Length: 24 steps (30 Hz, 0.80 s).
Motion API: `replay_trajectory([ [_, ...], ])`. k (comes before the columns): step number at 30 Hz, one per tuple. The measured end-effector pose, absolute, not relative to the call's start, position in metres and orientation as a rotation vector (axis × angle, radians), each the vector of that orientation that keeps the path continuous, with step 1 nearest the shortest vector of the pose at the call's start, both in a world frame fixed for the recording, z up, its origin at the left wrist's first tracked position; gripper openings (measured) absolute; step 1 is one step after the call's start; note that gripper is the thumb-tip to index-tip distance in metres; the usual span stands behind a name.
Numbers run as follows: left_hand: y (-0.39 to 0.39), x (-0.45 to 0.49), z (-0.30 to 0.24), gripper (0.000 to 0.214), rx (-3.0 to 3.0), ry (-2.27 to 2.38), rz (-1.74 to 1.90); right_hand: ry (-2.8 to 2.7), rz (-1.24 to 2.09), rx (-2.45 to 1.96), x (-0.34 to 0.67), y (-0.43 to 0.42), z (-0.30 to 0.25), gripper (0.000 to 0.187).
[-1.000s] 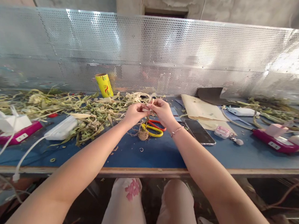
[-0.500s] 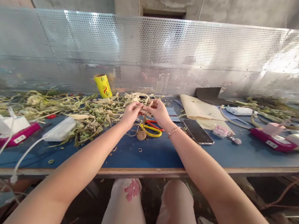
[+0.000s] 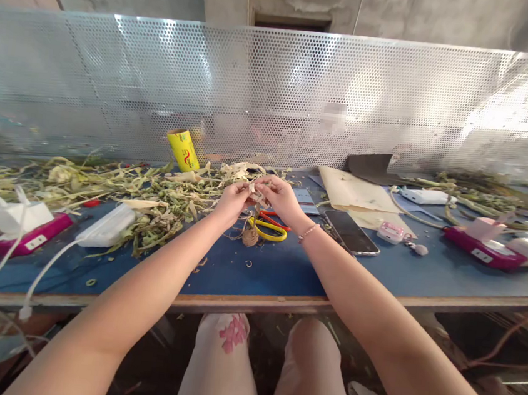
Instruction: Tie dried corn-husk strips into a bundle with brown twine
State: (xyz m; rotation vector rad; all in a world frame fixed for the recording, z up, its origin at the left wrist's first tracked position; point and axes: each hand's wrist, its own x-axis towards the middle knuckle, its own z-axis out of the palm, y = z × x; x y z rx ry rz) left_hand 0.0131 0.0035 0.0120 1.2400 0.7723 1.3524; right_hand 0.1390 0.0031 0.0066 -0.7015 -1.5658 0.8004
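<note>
My left hand (image 3: 234, 202) and my right hand (image 3: 279, 198) meet over the middle of the table, fingers closed in pinches. Between them is a small pale, dry piece (image 3: 252, 187), like a strip of husk or leaf; my fingers partly cover it. Just below my hands lie scissors with yellow handles (image 3: 269, 230) and a red-handled tool (image 3: 278, 219). A small ball of brown twine (image 3: 250, 236) rests beside the yellow handles. To the left, a heap of dried stalks and leaves (image 3: 169, 203) spreads near my left hand.
A phone (image 3: 351, 232), a pink earphone case (image 3: 391, 232) and brown paper (image 3: 347, 190) lie to the right. Magenta power strips (image 3: 480, 251) with cables sit at both sides. A yellow tube (image 3: 183, 150) stands before the perforated metal screen (image 3: 274, 98).
My fingers have shifted slightly around the pale piece, and more of it shows between them. My right hand's fingers have moved a little to the left. The things on the table stay put.
</note>
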Motion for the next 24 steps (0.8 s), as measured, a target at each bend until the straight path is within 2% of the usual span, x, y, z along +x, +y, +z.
replay_trajectory([
  [4,0.004,0.014,0.012,0.019,1.24,0.795,1.352,-1.622,0.716,-0.696,0.139,0.002,0.008,0.024],
  [11,0.003,0.015,0.014,0.018,1.273,0.832,1.351,-1.77,0.429,-0.734,0.143,0.001,0.01,0.013],
  [15,0.0,0.014,0.016,0.013,1.234,0.793,1.326,-1.831,0.369,-0.73,0.146,0.0,0.013,0.013],
  [20,-0.002,0.012,0.021,0.004,1.094,0.755,1.341,-1.713,0.592,-0.786,0.145,0.003,0.01,0.018],
  [24,-0.002,0.011,0.022,0.014,1.054,0.733,1.338,-1.604,0.698,-0.784,0.142,0.004,0.006,0.021],
])
